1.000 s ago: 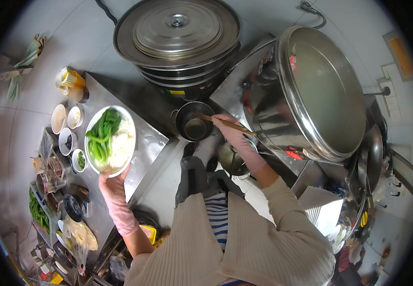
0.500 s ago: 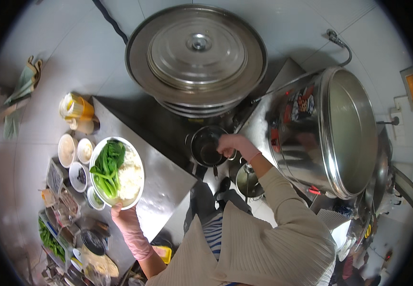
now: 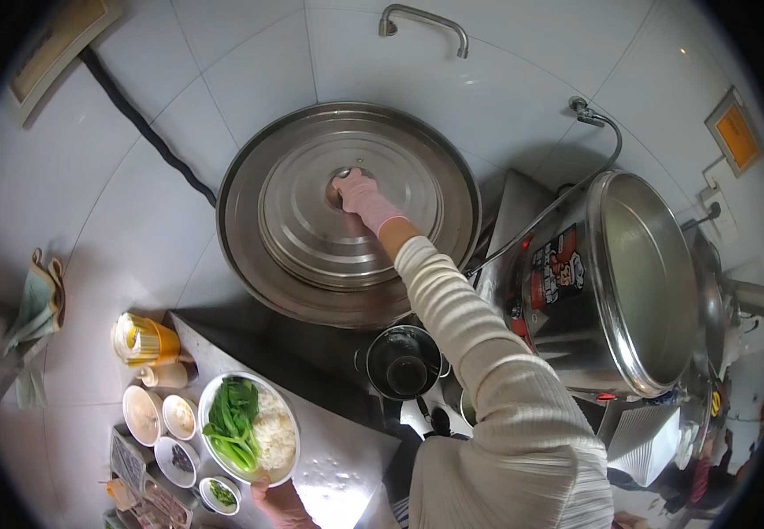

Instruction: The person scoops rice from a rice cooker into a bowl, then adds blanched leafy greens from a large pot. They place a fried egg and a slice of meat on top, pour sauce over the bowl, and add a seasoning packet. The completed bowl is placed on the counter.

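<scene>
My left hand point(image 3: 281, 504), in a pink glove, grips the lower edge of a white bowl point(image 3: 207, 396). In that bowl, leafy greens point(image 3: 232, 423) lie on the left and white rice point(image 3: 274, 432) on the right. My right hand point(image 3: 366, 201), also pink-gloved, is closed over the knob of a round steel lid point(image 3: 307, 234). The lid rests on a wide steel steamer point(image 3: 239, 238) at the back, and the hand hides most of the knob. Between me and the steamer stands a small dark two-handled pot point(image 3: 382, 353).
A large steel barrel cooker point(image 3: 567, 339) stands at right. Small bowls of toppings, one a tan bowl point(image 3: 140, 401), line the steel counter point(image 3: 347, 463) at left. Behind them sits a yellow-orange tub point(image 3: 157, 342). A wall tap point(image 3: 426, 19) and a hose point(image 3: 615, 145) are at the back.
My right hand has left the small dark pot and reached forward onto the lid's knob. The head view has shifted toward the back wall. My left hand still holds the bowl.
</scene>
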### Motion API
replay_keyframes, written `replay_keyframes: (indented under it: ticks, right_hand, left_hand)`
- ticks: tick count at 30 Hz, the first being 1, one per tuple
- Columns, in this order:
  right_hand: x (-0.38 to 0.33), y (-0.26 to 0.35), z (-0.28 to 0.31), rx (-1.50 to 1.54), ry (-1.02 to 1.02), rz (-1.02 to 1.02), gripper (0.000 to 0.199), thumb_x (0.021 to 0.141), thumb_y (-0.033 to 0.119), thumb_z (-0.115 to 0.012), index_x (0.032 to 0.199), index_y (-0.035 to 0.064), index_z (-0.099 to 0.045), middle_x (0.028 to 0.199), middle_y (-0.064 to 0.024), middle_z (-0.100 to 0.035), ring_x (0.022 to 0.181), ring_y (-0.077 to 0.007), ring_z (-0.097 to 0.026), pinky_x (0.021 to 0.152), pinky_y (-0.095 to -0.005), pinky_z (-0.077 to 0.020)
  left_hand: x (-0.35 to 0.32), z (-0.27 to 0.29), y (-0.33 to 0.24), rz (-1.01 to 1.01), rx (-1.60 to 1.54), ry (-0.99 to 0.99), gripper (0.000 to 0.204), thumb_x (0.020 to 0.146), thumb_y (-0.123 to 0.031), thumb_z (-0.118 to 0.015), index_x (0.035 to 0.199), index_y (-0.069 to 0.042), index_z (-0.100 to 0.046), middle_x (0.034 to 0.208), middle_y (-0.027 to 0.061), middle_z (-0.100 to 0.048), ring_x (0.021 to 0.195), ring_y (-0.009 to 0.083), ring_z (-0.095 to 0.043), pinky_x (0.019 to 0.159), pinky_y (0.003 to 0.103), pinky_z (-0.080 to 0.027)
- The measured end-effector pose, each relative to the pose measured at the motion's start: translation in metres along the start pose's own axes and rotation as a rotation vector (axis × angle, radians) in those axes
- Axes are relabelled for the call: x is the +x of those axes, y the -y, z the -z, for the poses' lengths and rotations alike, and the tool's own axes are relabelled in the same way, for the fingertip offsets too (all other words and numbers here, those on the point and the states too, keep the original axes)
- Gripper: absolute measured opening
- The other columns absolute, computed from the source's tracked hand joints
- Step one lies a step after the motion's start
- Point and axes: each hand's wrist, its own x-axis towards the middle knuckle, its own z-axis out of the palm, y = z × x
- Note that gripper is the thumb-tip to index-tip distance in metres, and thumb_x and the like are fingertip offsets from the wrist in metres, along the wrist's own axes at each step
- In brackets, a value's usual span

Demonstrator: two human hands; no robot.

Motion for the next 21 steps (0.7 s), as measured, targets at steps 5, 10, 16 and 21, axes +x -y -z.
replay_keyframes:
  ticks: [5, 10, 16, 21]
  right_hand:
    - [0.018, 0.004, -0.007, 0.196, -0.064, -0.012, 0.027, 0.083, 0.025, -0.056, 0.11, 0.0226, -0.058, 0.112, -0.021, -0.055, 0.105, -0.0377, -0.059, 0.087, -0.0425, -0.0495]
    - [-0.052, 0.008, 0.063, -0.068, -0.189, 0.414, 0.021, 0.083, 0.02, -0.056, 0.104, 0.021, -0.061, 0.103, -0.0193, -0.058, 0.099, -0.038, -0.061, 0.08, -0.0449, -0.0514]
    - [-0.132, 0.033, 0.244, -0.073, -0.305, 0.559, 0.026, 0.077, 0.015, -0.063, 0.102, 0.0208, -0.059, 0.1, -0.0193, -0.056, 0.095, -0.037, -0.061, 0.073, -0.0457, -0.0511]
    - [-0.237, 0.006, 0.393, -0.204, -0.329, 0.602, 0.038, 0.071, 0.01, -0.066, 0.106, 0.0244, -0.061, 0.103, -0.0121, -0.061, 0.102, -0.031, -0.059, 0.08, -0.0419, -0.0509]
  left_hand:
    - [-0.001, 0.019, 0.01, -0.012, -0.001, -0.029, 0.082, 0.07, -0.036, -0.061, 0.141, -0.004, -0.034, 0.136, 0.0157, -0.044, 0.121, 0.0308, -0.047, 0.096, 0.044, -0.045]
    - [-0.002, 0.016, 0.003, -0.045, 0.02, 0.034, 0.079, 0.073, -0.034, -0.059, 0.141, -0.003, -0.034, 0.137, 0.0161, -0.044, 0.121, 0.0303, -0.048, 0.096, 0.043, -0.046]
    - [-0.018, -0.012, -0.021, -0.136, 0.06, 0.119, 0.075, 0.076, -0.032, -0.057, 0.141, -0.002, -0.034, 0.137, 0.0167, -0.043, 0.121, 0.0299, -0.049, 0.096, 0.042, -0.048]
    - [-0.062, -0.043, -0.038, -0.095, -0.032, 0.267, 0.071, 0.079, -0.029, -0.055, 0.14, -0.001, -0.033, 0.138, 0.0177, -0.043, 0.122, 0.0298, -0.05, 0.095, 0.04, -0.051]
